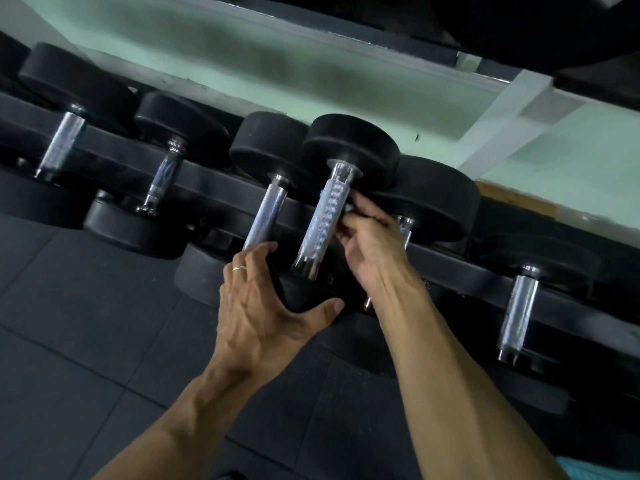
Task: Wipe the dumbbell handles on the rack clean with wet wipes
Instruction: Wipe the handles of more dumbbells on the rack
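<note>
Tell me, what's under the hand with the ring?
The left hand grips the near black weight head of the dumbbell with the shiny handle. Most of that head is hidden by the hand.

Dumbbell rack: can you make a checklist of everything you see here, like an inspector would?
Surface: black rack carrying a row of dumbbells, above dark rubber floor tiles.
Job's things: lifted dumbbell with a knurled chrome handle, tilted above the row; a small bit of white, maybe a wipe, shows at the right fingertips, too hidden to be sure.
Clutter: nothing seen.
Hands: left hand grips the dumbbell's near black head; right hand has fingertips curled against the handle's right side.
Cables: nothing seen.
Surroundings: pale green wall behind the rack, a white post at right.
</note>
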Motion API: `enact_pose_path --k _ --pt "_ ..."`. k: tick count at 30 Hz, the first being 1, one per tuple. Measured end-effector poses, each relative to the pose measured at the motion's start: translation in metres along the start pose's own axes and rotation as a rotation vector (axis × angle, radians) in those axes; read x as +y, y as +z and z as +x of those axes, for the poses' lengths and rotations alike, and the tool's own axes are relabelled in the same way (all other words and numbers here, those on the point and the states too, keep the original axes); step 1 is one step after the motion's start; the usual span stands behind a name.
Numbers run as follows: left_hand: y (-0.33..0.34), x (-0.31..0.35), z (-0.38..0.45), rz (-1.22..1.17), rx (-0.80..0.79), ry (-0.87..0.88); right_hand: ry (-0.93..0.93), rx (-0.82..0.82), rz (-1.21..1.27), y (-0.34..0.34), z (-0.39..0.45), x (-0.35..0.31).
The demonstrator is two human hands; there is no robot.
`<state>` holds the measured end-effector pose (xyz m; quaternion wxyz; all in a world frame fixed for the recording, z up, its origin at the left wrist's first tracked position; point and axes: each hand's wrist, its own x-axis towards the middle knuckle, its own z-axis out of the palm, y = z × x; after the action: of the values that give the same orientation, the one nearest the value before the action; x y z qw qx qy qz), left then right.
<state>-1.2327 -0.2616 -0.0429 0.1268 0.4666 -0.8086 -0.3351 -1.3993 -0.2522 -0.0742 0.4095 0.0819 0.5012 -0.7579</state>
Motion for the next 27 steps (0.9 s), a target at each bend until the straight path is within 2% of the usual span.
enact_pose_path --k 3,6,8,11,17,22,27 --pt "0.001 -0.001 0.001 0.011 0.001 0.008 0.057 -0.107 0.041 0.0 -0.002 0.0" --pt "-0.001 0.0 0.0 0.014 -0.003 0.004 0.203 -0.249 0.113 -0.011 -0.017 0.0" --pt "0.0 0.0 0.0 0.011 0.009 0.005 0.245 -0.235 0.319 -0.014 -0.015 -0.007" --pt "0.0 0.0 0.001 0.005 0.013 0.012 0.174 -0.141 0.504 -0.01 -0.005 -0.019" --pt "0.0 -0.001 0.001 0.023 0.002 0.017 0.258 -0.219 0.334 -0.019 -0.019 -0.003" --pt "-0.001 0.001 0.001 0.026 -0.002 0.011 0.181 -0.245 0.47 -0.007 -0.002 -0.014" --pt "-0.002 0.002 0.001 0.031 0.006 0.017 0.298 -0.3 0.173 -0.022 -0.016 -0.001"
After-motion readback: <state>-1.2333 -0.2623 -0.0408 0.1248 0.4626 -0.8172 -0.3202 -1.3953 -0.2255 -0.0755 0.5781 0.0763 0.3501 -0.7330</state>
